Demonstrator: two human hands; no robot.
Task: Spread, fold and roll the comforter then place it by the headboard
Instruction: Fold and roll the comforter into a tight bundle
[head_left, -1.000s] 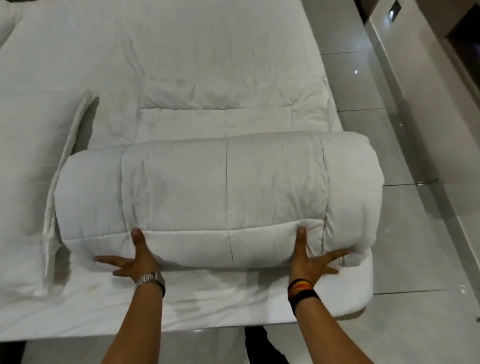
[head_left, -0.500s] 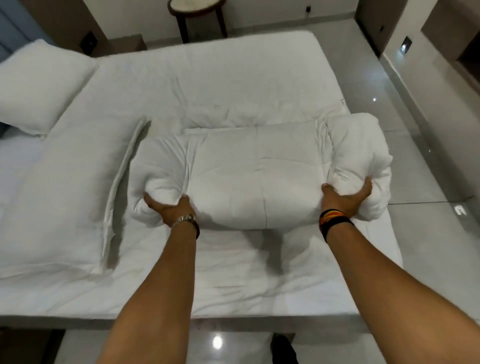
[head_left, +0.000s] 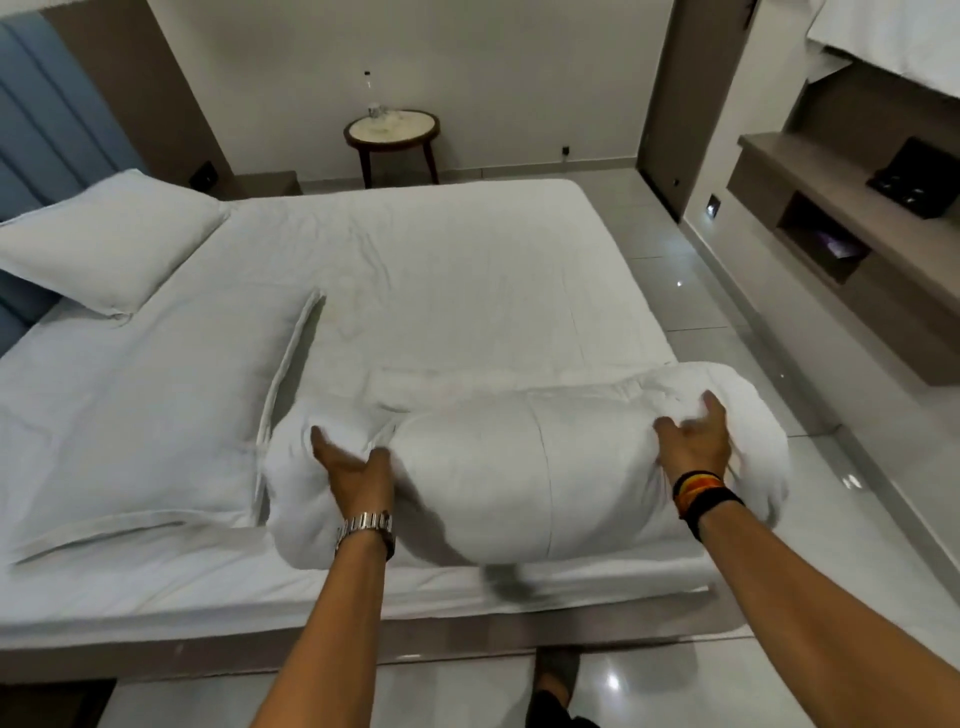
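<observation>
A white-sheeted bed (head_left: 441, 270) fills the room, blue headboard (head_left: 47, 130) far left behind a pillow (head_left: 104, 244). A second pillow (head_left: 140, 415) lies between headboard and rolled comforter (head_left: 519, 478), which both left hand (head_left: 353, 467) and right hand (head_left: 693, 441) clutch at the near edge.

Rolled comforter (head_left: 524, 467) between left hand (head_left: 353, 467) and right hand (head_left: 693, 447) (near bed (head_left: 441, 270) edge)

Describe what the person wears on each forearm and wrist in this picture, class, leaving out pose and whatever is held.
Both forearms are bare, with no sleeves in view. The left hand has a silver metal link watch on its wrist. The right hand has stacked bands on its wrist: black, orange and yellow, with a wider black band nearest the elbow.
</observation>
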